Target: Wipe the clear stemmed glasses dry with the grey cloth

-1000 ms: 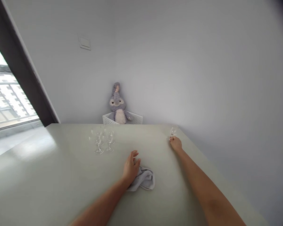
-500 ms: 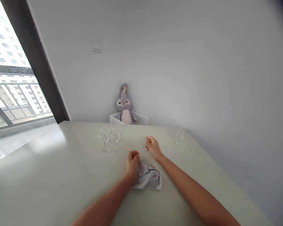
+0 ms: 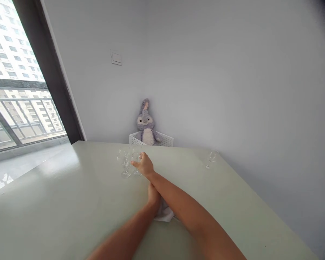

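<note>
My right hand [image 3: 145,165] reaches over my left wrist, its thumb and fingers closed around the bowl of a stemmed wine glass [image 3: 137,173]. That glass stands upright on the table at the front right of a small cluster. Beside it on the left is another wine glass [image 3: 125,174], with more glasses close behind. My left hand [image 3: 153,195] rests by a crumpled grey cloth [image 3: 164,213]. The right forearm hides its fingers and much of the cloth, so I cannot see what they grip.
A single wine glass [image 3: 211,157] is near the right rear edge of the pale table [image 3: 70,206]. Behind the table, a plush rabbit [image 3: 147,135] sits in a white perforated basket [image 3: 166,141]. Walls adjoin the back and right; a large window is at the left.
My right hand has swung left across my left arm to the front-right wine glass. My left hand remains by the cloth, now partly covered. The view has shifted slightly.
</note>
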The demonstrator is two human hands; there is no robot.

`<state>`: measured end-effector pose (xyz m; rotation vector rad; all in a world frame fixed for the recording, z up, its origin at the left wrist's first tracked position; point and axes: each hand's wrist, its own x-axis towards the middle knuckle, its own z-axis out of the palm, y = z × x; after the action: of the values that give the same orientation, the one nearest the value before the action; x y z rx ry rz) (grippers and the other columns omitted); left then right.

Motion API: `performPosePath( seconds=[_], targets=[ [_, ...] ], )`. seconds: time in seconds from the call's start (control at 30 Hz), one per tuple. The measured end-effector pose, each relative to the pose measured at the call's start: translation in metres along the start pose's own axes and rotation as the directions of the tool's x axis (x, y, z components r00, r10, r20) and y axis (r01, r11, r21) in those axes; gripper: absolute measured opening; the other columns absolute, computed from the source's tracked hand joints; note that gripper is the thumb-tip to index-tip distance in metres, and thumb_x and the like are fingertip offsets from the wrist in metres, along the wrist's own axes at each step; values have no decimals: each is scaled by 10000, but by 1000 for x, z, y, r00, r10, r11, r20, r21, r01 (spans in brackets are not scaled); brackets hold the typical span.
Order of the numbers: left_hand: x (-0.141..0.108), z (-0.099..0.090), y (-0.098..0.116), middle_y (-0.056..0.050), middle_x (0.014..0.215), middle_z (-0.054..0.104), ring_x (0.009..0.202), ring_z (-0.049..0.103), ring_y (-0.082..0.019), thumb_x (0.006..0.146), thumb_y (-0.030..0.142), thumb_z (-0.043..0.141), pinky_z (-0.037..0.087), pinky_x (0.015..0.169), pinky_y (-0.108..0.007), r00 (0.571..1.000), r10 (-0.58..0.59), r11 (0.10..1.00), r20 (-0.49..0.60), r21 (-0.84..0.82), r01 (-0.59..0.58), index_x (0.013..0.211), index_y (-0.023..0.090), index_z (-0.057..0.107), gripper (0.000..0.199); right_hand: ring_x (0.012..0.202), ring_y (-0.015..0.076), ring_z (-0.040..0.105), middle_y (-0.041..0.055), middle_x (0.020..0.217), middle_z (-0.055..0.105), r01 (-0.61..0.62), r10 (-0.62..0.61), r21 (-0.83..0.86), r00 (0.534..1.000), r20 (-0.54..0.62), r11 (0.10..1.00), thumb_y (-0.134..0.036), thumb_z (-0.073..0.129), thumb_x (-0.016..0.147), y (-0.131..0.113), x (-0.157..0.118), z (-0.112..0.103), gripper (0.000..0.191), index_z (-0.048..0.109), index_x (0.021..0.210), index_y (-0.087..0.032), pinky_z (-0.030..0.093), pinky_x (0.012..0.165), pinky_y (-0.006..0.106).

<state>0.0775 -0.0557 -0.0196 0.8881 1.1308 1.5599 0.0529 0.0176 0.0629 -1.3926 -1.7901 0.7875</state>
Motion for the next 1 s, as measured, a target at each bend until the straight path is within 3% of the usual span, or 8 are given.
performPosePath(
  seconds=[0.3, 0.43, 0.53, 0.63, 0.73, 0.83, 0.9, 1.0],
  targets=[
    [-3, 6, 10, -17, 860, 600, 733, 602, -122, 734, 302, 531, 451, 775, -321, 1000, -13, 955, 8, -296, 15, 1050, 239, 428, 339, 815, 172, 547, 62, 1008, 557, -15, 35, 167, 993, -115, 986, -474, 639, 582, 49, -22, -65, 586, 472, 1056, -173, 416, 738, 309],
    [-3, 8, 24, -62, 984, 613, 841, 614, -155, 787, 477, 433, 429, 840, -365, 970, -69, 876, 233, -451, 171, 1263, 299, 243, 542, 818, 166, 533, 65, 1026, 548, 52, -24, 258, 994, -111, 965, -436, 645, 599, 63, -50, -93, 560, 475, 1064, -175, 429, 727, 302],
    [-2, 8, 33, -86, 1015, 613, 950, 582, -192, 790, 533, 386, 423, 856, -374, 905, -129, 832, 405, -452, 321, 1243, 261, 323, 532, 859, 169, 529, 60, 1070, 534, 116, -104, 275, 993, -57, 954, -410, 633, 635, 66, -69, -103, 548, 452, 1104, -194, 429, 751, 305],
    [2, 3, 37, -76, 1047, 607, 1006, 555, -197, 796, 454, 450, 409, 883, -365, 871, -137, 821, 473, -438, 367, 1156, 239, 424, 420, 955, 203, 495, 89, 1171, 469, 235, -221, 146, 969, -108, 961, -411, 596, 684, 64, -86, -112, 585, 389, 1190, -201, 403, 808, 351],
    [10, -5, 40, -64, 1045, 608, 1032, 539, -178, 792, 429, 474, 392, 913, -338, 908, -123, 811, 401, -486, 325, 1093, 229, 476, 362, 983, 229, 459, 106, 1141, 474, 357, -369, -95, 903, -219, 929, -411, 509, 767, 60, -110, -118, 471, 409, 1183, -214, 360, 841, 388],
    [18, -13, 44, -61, 1006, 614, 1028, 541, -162, 785, 428, 489, 388, 925, -329, 940, -137, 783, 313, -546, 296, 1076, 217, 491, 360, 787, 209, 493, 73, 841, 570, 515, -523, -272, 851, 48, 813, -467, 460, 788, 63, -139, -109, 312, 569, 957, -228, 385, 726, 355],
    [20, -15, 45, -60, 1004, 610, 1013, 548, -156, 784, 426, 492, 391, 925, -331, 942, -148, 771, 300, -562, 300, 1071, 216, 496, 356, 714, 215, 482, 71, 722, 566, 622, -559, -364, 783, 274, 693, -585, 526, 682, 69, -155, -96, 410, 615, 799, -203, 381, 647, 344],
    [21, -16, 44, -55, 1021, 601, 985, 560, -150, 790, 435, 478, 400, 911, -340, 933, -152, 772, 327, -550, 319, 1076, 229, 497, 353, 702, 217, 477, 78, 688, 564, 640, -523, -452, 769, 369, 622, -563, 582, 642, 77, -164, -83, 388, 619, 666, -177, 364, 605, 328]
  ],
)
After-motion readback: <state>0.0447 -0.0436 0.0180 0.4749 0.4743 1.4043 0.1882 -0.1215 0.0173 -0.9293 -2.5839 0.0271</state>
